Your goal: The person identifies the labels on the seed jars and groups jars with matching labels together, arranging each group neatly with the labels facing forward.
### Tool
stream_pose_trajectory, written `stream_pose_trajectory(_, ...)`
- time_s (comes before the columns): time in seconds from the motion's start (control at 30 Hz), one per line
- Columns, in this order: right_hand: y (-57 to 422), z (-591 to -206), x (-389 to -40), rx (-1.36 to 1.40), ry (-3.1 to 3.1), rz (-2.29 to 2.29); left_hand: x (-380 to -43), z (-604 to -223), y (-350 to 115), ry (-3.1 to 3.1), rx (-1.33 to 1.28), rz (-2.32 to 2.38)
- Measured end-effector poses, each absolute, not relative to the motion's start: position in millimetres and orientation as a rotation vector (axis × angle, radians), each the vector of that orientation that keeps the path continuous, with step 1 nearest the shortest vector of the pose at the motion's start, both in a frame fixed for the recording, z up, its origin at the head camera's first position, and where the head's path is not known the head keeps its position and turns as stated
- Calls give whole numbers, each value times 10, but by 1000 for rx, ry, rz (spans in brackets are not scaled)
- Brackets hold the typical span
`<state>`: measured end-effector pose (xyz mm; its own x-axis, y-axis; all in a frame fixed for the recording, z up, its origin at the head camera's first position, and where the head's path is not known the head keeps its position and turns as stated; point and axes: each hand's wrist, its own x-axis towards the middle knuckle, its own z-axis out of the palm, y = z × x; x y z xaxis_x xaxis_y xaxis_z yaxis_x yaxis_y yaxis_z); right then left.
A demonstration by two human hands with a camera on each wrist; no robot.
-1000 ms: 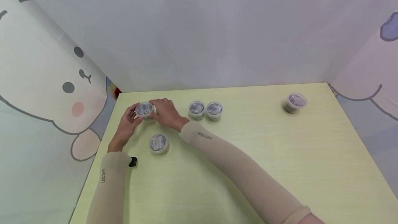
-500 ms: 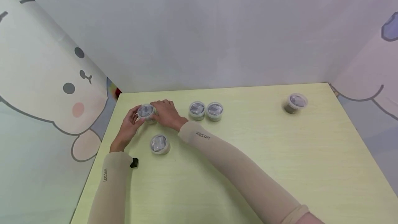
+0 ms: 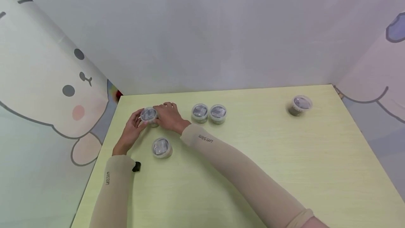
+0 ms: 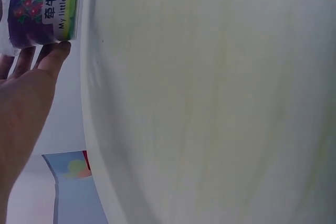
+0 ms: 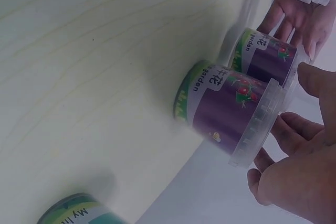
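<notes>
A lidded plastic tub (image 3: 148, 114) with a purple flower label stands at the back left of the table. My left hand (image 3: 130, 133) grips it from the left, thumb in front and fingers behind. In the left wrist view the label on this tub (image 4: 42, 11) reads "My little garden". My right hand (image 3: 170, 117) is close against its right side. The right wrist view shows a second purple-labelled tub (image 5: 231, 108) nearer, with my right hand's fingers (image 5: 294, 132) curled at its lid. In the head view my right hand mostly hides that second tub.
One tub (image 3: 161, 147) stands nearer me, in front of the hands. Two more tubs, one (image 3: 200, 113) left of the other (image 3: 218, 113), stand side by side at the back middle. Another tub (image 3: 300, 105) is far right. The pale wooden table (image 3: 269, 164) meets a wall behind.
Both hands and the left-hand tub have shifted slightly right and toward me. The other tubs have stayed where they were.
</notes>
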<state>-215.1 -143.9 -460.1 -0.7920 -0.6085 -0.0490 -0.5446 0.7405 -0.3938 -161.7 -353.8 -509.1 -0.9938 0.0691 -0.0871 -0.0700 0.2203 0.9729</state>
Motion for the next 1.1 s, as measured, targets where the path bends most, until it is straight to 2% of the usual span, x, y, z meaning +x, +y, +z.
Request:
stream_pose_trajectory(0.67, -1429, -4556, -2141, -934, 2742, -555, -1603, -5073, -3596, 2343, -47, 1786)
stream_pose_trajectory(1.1, -1101, -4473, -2084, -889, 2663, -859, -1444, -4989, -3673, 2435, 51, 1844)
